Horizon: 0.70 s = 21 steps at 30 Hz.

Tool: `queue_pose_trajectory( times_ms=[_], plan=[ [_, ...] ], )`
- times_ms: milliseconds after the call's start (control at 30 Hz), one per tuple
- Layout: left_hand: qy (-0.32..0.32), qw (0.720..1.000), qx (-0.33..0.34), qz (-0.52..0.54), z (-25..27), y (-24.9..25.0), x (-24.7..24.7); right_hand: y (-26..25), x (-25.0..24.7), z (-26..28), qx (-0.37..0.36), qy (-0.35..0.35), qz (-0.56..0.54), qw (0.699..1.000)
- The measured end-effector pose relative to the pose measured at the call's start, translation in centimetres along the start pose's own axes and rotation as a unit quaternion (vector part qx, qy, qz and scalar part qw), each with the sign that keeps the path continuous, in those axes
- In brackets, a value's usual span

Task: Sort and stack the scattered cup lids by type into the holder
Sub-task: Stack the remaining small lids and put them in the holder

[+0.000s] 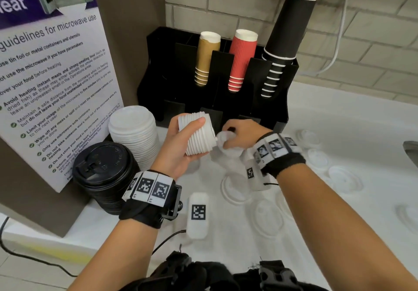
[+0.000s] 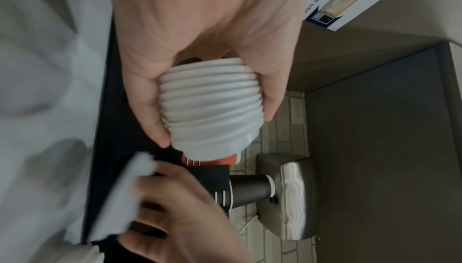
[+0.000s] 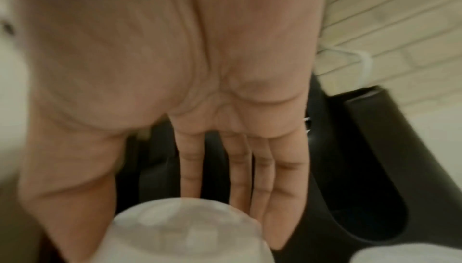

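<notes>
My left hand [image 1: 174,141] grips a tilted stack of small white lids [image 1: 196,134] in front of the black holder [image 1: 158,69]; the left wrist view shows thumb and fingers wrapped round this stack [image 2: 210,109]. My right hand [image 1: 244,134] pinches a single white lid [image 1: 226,139] right at the stack's lower end. In the right wrist view this lid [image 3: 185,233] is blurred, and whether it touches the stack I cannot tell. Several more white lids [image 1: 267,218] lie scattered on the white counter.
A tall stack of large white lids [image 1: 133,132] and a stack of black lids [image 1: 104,168] stand at the left by a microwave sign [image 1: 52,75]. Gold [image 1: 207,57], red [image 1: 242,59] and black cups [image 1: 285,41] fill the holder's rear slots. A sink edge [image 1: 411,152] is at the right.
</notes>
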<state>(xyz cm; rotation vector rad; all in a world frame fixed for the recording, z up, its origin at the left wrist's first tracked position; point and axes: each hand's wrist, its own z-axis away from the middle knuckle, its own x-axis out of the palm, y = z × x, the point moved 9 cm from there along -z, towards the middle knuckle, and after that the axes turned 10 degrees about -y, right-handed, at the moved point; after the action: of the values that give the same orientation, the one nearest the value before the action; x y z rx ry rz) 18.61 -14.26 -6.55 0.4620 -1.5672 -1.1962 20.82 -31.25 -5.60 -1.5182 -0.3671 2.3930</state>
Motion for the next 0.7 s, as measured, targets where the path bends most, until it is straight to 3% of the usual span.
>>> queue_pose_trajectory(
  times_ms=[33,100,167,300,700],
  plan=[
    [0.001,1.000,0.002,-0.002,0.0,0.1,-0.1,0.4,-1.0,0.9,-0.005,0.023,-0.093,0.995],
    [0.000,1.000,0.001,-0.013,0.1,0.0,0.1,0.4,-1.6,2.8,-0.035,0.038,-0.296,0.954],
    [-0.010,1.000,-0.007,-0.023,0.2,-0.3,0.6,-0.9,-1.4,4.4,-0.090,0.024,-0.400,0.912],
    [-0.021,0.999,-0.023,-0.028,0.5,-0.8,1.5,-3.7,-0.7,6.5,-0.182,0.003,-0.401,0.898],
    [-0.037,0.999,-0.037,0.000,1.1,-1.8,3.0,-3.5,-0.7,8.2,-0.199,0.052,-0.396,0.895]
  ],
)
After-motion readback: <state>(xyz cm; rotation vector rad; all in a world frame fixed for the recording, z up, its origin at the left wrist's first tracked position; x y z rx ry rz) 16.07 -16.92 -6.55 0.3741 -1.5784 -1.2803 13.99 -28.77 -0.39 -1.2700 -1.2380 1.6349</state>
